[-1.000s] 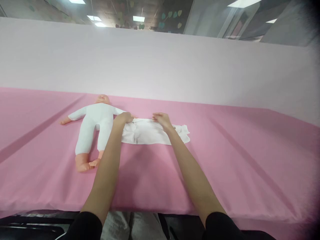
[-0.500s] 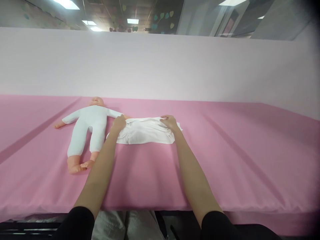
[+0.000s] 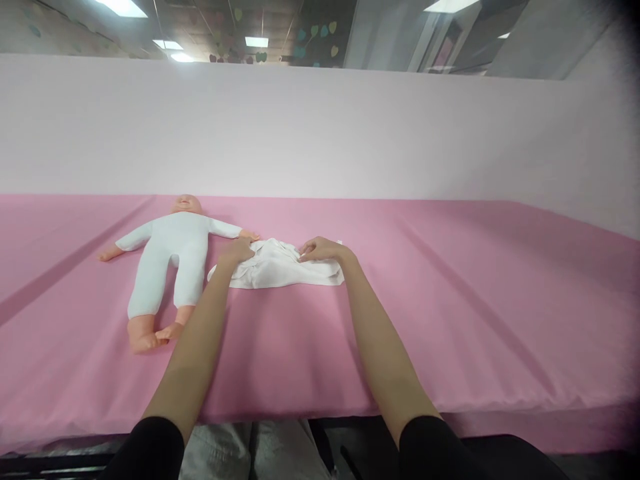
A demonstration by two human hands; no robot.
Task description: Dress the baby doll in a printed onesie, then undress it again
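Toward the counter's (image 3: 450, 300) far edge, left hand (image 3: 237, 251) and right hand (image 3: 320, 249) pinch the cloth (image 3: 280, 269), seemingly to bunch its middle.

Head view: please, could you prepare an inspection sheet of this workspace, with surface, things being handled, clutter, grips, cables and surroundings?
Surface: pink cover, with creases.
Things handled: white cloth, bunched up between the hands; doll in white, lying face up to the left of it.
Clutter: nothing seen.
Left grip: on the cloth's left part, close to the doll's hand; whether those two touch cannot be told.
Right grip: on the cloth's right part, fingers bent; how firmly it holds cannot be told.
Cables: none identifiable; slim dark shapes below the front edge are unclear.
Surroundings: white panel behind; ceiling lights above it.
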